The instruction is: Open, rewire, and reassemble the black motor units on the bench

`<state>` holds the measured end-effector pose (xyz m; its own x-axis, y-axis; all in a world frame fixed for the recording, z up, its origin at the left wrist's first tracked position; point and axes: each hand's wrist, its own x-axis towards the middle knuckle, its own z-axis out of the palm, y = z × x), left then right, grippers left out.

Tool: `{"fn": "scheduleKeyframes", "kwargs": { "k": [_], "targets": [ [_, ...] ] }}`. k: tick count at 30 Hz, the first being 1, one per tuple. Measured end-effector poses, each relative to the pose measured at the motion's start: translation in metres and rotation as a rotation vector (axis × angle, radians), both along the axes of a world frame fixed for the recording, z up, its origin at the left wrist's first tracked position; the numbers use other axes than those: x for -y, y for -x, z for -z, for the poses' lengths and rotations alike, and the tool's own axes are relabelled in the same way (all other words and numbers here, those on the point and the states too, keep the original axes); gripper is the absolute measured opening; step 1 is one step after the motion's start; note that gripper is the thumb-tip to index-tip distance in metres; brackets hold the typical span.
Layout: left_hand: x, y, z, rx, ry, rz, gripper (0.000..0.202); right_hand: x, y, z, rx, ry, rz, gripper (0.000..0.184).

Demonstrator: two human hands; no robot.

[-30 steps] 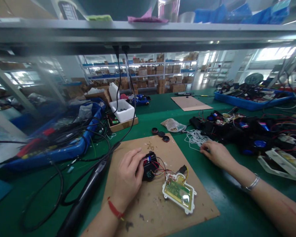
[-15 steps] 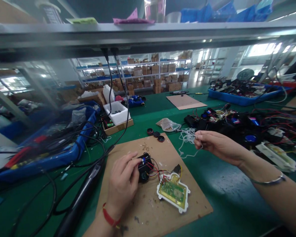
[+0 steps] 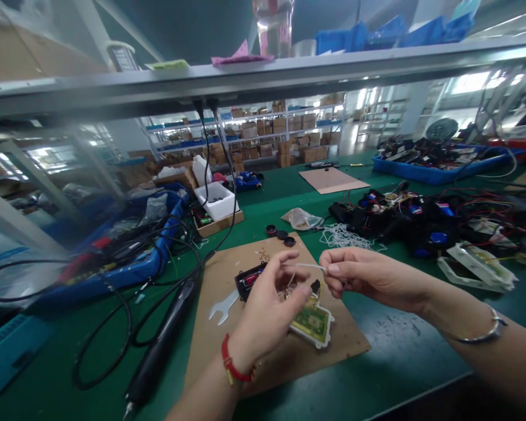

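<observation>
My right hand [image 3: 355, 272] pinches a white cord [image 3: 309, 266] between thumb and fingertips. A short length of the cord reaches toward my left hand [image 3: 269, 298], whose thumb and fingers are curved and apart. Beneath and beside my left hand lies a black housing [image 3: 244, 282], partly covered, with red parts inside. A green circuit board [image 3: 312, 320] in a white frame rests on the brown board [image 3: 263, 374], half hidden by my left thumb. To the left of that hand is an open-end wrench [image 3: 223, 309].
White cord [image 3: 346, 237] lies heaped beyond my right hand, near a bag of small parts [image 3: 301, 218]. Black electronics [image 3: 412, 225] pile up at right. A black electric screwdriver [image 3: 166, 339] and blue bin [image 3: 158, 257] are at left. An overhead shelf [image 3: 245, 76] spans the bench.
My right hand has drawn the cord from the heap leftward, close to my left hand. My left hand has left the housing's edge and moved right, fingers spreading; the wrench is now exposed.
</observation>
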<state>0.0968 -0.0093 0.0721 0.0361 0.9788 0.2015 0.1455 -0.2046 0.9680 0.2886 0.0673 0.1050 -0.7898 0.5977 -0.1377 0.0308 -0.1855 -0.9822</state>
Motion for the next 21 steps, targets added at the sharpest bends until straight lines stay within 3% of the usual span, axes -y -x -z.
{"fn": "scheduleKeyframes", "kwargs": {
  "k": [2,5,8,11,15,21],
  "targets": [
    [0.008,-0.003,0.005,0.097,0.149,0.041,0.030,0.005,-0.002,0.007,0.010,0.044,-0.016,0.026],
    [0.025,-0.007,0.025,0.091,0.234,0.039,0.017,0.014,-0.007,0.027,0.074,0.015,-0.051,0.032],
    [0.037,-0.015,0.051,0.001,0.266,-0.009,0.010,0.024,-0.010,0.054,0.209,-0.195,-0.030,0.027],
    [0.043,-0.020,0.071,-0.180,0.217,-0.128,0.005,0.031,-0.011,0.078,0.379,-0.518,0.058,0.023],
    [0.047,-0.021,0.079,-0.441,0.093,-0.281,0.014,0.031,-0.013,0.094,0.540,-0.873,0.160,0.023],
    [0.045,-0.020,0.082,-0.618,-0.007,-0.383,0.034,0.024,-0.011,0.104,0.604,-1.049,0.174,0.013]
  ]
}}
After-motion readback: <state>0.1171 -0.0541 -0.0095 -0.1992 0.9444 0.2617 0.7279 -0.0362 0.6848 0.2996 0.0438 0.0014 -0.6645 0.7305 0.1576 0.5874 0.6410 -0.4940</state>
